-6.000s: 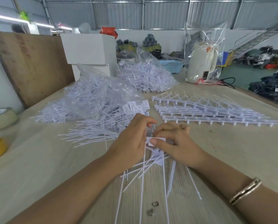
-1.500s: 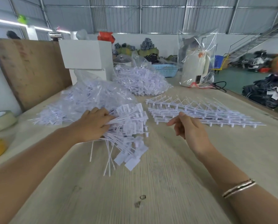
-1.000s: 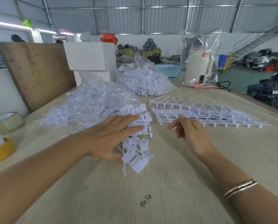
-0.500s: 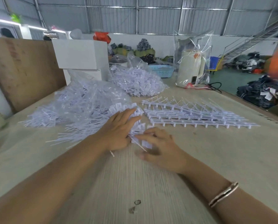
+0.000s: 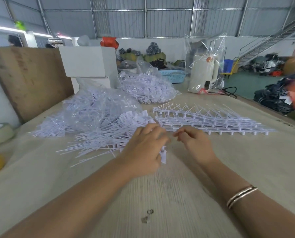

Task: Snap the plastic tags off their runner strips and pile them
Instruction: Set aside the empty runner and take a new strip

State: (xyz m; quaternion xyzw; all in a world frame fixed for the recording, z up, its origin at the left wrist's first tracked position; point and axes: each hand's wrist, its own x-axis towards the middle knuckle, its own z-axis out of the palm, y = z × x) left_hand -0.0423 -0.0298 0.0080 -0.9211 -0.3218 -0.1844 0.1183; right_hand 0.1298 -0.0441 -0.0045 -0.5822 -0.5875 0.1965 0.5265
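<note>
Wooden table (image 5: 246,169) carries all parts. Loose tag pile (image 5: 98,127) left of centre; runner strips (image 5: 212,122) stacked right, far of hands. Left hand (image 5: 145,152) curled, gripping bunch of tags (image 5: 163,154) beside pile. Right hand (image 5: 193,143) fingers curled, thumb and forefinger together; contents indiscernible.

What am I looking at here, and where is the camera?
No machine: a person wears the camera on the head, looking down at their own hands. On the wooden table lie a loose pile of white plastic tags and, to the right, stacked runner strips. Bags of tags sit behind. The left hand grips a few tags; the right hand has curled fingers, and whether it pinches anything is too blurred to tell.
</note>
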